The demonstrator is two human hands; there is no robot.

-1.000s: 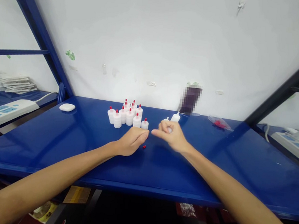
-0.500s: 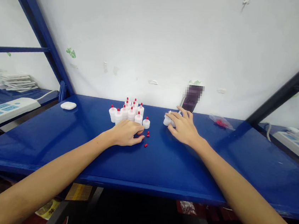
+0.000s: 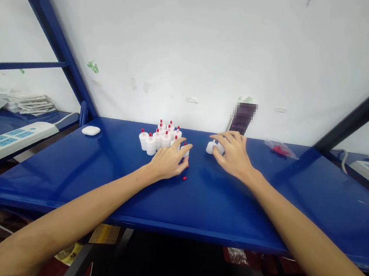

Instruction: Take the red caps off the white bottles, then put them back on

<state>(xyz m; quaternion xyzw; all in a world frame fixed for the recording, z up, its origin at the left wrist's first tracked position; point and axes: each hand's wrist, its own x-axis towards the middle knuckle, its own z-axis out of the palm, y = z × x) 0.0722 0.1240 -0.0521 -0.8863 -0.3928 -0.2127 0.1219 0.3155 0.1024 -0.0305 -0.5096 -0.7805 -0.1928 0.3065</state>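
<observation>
At frame centre, the left hand (image 3: pixel 169 161) lies spread by the capped bottles (image 3: pixel 158 137), while the right hand (image 3: pixel 233 155) rests loosely open over uncapped bottles (image 3: pixel 211 147)

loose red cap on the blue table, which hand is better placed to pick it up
Left, probably. The small loose red cap lies on the blue metal table just beside the left hand, while the right hand rests farther off at the uncapped white plastic bottles.
</observation>
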